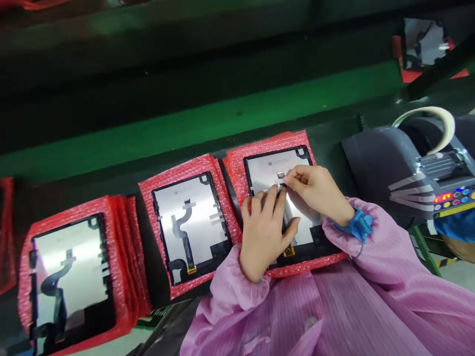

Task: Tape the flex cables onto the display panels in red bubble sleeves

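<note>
A tablet screen panel (256, 168) lies back side up on red bubble-wrap sheets in front of me. My left hand (265, 225) rests on it with fingers spread, fingertips near the middle of the silver back. Beside those fingertips, my right hand (311, 190) pinches thumb and forefinger at a small connector end (281, 175); whatever is between them is too small to make out. A blue wrist strap (358, 223) circles my right wrist. The panel's ribbon cable is largely hidden under my left hand, with its gold end (288, 251) showing below.
Two more screen panels, one in the middle (200, 222) and one at the left (83, 272), lie on red bubble-wrap stacks (135, 262). At right stands a grey tape dispenser (386, 163) with a lit display. Another panel (425, 42) sits across the green strip (237, 111).
</note>
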Demonstrator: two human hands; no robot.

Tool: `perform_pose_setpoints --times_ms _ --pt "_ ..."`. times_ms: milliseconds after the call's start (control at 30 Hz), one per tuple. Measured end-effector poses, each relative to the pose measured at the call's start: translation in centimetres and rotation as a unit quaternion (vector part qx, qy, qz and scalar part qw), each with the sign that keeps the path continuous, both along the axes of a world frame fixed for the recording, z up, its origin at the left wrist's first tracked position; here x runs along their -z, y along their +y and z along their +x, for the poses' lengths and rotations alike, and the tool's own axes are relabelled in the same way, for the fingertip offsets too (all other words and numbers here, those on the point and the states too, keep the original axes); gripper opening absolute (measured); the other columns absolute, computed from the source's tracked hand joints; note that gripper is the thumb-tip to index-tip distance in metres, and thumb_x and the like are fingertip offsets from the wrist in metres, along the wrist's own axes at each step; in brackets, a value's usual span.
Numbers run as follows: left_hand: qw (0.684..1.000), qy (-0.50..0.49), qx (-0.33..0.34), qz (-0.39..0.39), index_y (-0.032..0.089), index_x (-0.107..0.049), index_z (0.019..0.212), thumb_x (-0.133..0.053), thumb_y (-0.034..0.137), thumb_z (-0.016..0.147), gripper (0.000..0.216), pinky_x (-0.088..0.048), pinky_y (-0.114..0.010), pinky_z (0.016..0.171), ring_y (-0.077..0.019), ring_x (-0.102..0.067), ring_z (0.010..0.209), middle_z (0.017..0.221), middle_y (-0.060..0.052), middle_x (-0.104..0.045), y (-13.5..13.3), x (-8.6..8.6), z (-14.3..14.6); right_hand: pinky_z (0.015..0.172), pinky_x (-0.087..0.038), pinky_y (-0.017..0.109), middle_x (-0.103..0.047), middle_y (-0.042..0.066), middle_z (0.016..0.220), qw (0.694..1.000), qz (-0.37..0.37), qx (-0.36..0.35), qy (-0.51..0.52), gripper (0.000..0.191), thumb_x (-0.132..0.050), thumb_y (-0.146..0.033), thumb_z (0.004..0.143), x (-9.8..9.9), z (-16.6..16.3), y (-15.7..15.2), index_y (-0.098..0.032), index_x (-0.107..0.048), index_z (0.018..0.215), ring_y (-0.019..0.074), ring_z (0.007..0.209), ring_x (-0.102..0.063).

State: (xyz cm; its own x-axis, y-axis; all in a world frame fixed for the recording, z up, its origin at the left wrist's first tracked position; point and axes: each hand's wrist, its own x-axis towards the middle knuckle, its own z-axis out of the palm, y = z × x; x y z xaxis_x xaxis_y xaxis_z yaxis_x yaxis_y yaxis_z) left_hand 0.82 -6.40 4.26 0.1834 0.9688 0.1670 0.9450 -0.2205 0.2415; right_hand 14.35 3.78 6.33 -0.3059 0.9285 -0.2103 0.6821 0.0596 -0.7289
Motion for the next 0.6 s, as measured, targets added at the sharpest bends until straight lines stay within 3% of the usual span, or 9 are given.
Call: perform_pose_setpoints --times_ms 267,600 --pt "1.0 -0.009 -0.005 -0.003 0.013 -0.059 0.134 -0.051 0.049 0.094 0.055 -0.034 -0.05 0.097 -0.0338 -0.049 0.112 0.138 -0.014 -0.059 0.11 -0.04 -0.01 0.061 -0.031 0.026 -0.061 0.0 0.063 0.998 0.017 -0.002 -0.056 0.018 -0.06 -0.024 0.087 -0.05 -0.65 0.09 -0.016 -0.066 0.072 0.0103 0.056 -0.047" --pt "1.0 -0.009 0.005 -0.02 0.012 -0.053 0.14 -0.05 0.048 0.094 0.059 -0.033 -0.053 0.097 -0.0359 -0.049 0.111 0.152 -0.009 -0.049 0.28 -0.28 0.09 0.063 -0.033 0.028 -0.067 0.003 0.075 0.991 0.054 -0.032 -0.115 0.019 -0.054 -0.023 0.089 0.07 -1.05 0.05 -0.017 -0.061 0.073 0.0121 0.062 -0.052"
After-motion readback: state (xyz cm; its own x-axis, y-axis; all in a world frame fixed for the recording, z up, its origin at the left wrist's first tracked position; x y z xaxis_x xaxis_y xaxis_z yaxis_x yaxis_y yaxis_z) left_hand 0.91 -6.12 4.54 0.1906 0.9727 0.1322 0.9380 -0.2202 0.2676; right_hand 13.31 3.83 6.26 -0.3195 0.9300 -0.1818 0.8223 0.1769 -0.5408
